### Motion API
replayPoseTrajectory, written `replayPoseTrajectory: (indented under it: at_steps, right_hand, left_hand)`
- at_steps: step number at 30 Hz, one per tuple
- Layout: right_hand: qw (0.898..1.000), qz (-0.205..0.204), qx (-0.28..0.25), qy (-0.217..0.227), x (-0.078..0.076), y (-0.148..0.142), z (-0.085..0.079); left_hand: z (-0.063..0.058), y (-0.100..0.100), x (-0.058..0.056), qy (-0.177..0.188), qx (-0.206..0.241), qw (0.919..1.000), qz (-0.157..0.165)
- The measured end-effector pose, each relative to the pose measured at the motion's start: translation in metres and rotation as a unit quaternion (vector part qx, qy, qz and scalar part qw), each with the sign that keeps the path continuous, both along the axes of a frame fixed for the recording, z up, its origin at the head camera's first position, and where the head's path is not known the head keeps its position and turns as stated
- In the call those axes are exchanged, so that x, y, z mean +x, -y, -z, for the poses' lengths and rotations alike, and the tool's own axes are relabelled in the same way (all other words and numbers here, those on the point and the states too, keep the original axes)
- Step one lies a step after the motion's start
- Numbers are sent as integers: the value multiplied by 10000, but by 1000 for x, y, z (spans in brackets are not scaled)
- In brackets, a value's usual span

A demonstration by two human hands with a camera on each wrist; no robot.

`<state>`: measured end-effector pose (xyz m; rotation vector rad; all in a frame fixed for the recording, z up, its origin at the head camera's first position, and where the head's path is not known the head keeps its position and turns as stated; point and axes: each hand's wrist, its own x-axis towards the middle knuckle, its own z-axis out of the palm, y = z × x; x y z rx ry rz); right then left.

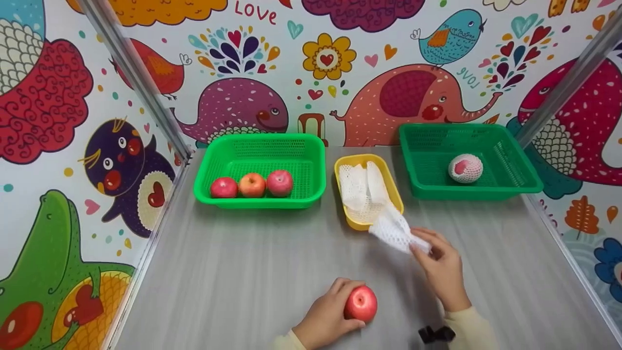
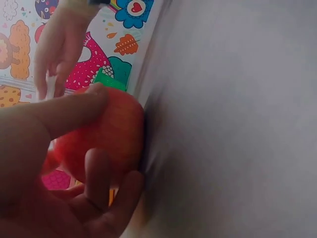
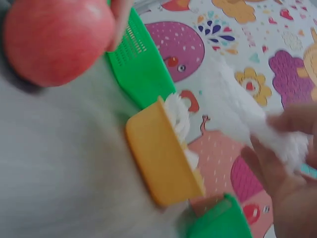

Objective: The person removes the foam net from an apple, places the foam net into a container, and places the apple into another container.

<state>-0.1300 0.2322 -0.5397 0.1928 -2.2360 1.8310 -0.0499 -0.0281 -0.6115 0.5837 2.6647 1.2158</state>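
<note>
My left hand grips a red apple near the front of the table, its fingers and thumb around the fruit's left side. In the left wrist view the apple is close against the grey tabletop. My right hand pinches one end of a white foam net sleeve, whose other end overlaps the near rim of the yellow basket. More white foam nets lie in that basket. The right wrist view shows the held foam net hanging between thumb and fingers.
At the back left, a bright green basket holds three apples in a row. A darker green basket at the back right contains one apple in a pinkish foam net. Patterned walls with metal posts enclose the grey table.
</note>
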Motion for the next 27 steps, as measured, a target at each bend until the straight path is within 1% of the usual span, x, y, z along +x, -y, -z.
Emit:
replayPoseTrajectory:
  at_steps: [2,3,6,9,12,14,16,18,19,20,21,23,24,25,26,27]
  right_hand:
    - [9991,188,78,-362,-20,6,-5]
    - [9979,228,134,-592,-32,8,-3]
    - [9902,467,555,-1190,-69,12,8]
    - [9802,878,1021,-1449,-97,22,10]
    - [9704,1182,1317,-1645,-121,32,10]
    - [9638,1276,1558,-1749,-134,39,10]
    - [9588,1211,1841,-1792,-144,47,9]
    - [9539,947,2234,-1768,-150,56,11]
    - [9502,717,2484,-1742,-152,60,13]
    - [9476,400,2722,-1620,-153,63,17]
    - [9465,-40,2868,-1479,-153,66,21]
    - [9335,-909,3297,-1079,-152,70,31]
    - [9251,-1279,3477,-833,-151,71,36]
    - [9173,-1576,3614,-561,-149,72,40]
    - [9102,-1789,3725,-281,-147,74,44]
    - [9035,-1888,3846,-83,-146,75,47]
  left_hand:
    - [0,0,0,76,-4,10000,-2]
    - [1,0,0,99,11,9999,-16]
    - [3,0,1,187,62,9998,-55]
    - [5,0,2,192,99,9998,-49]
    - [6,1,2,113,121,9999,-18]
    - [7,0,2,38,161,9999,-6]
    - [9,0,2,-121,195,9997,7]
    - [10,0,2,-276,213,9994,7]
    - [10,0,2,-347,215,9992,-3]
    - [11,1,2,-404,211,9990,-9]
    - [11,1,2,-441,213,9988,-10]
    - [11,1,2,-414,207,9989,-7]
    - [11,1,2,-388,209,9990,11]
    - [11,1,2,-360,209,9991,35]
    - [11,1,2,-330,215,9992,68]
    - [11,1,2,-302,222,9993,94]
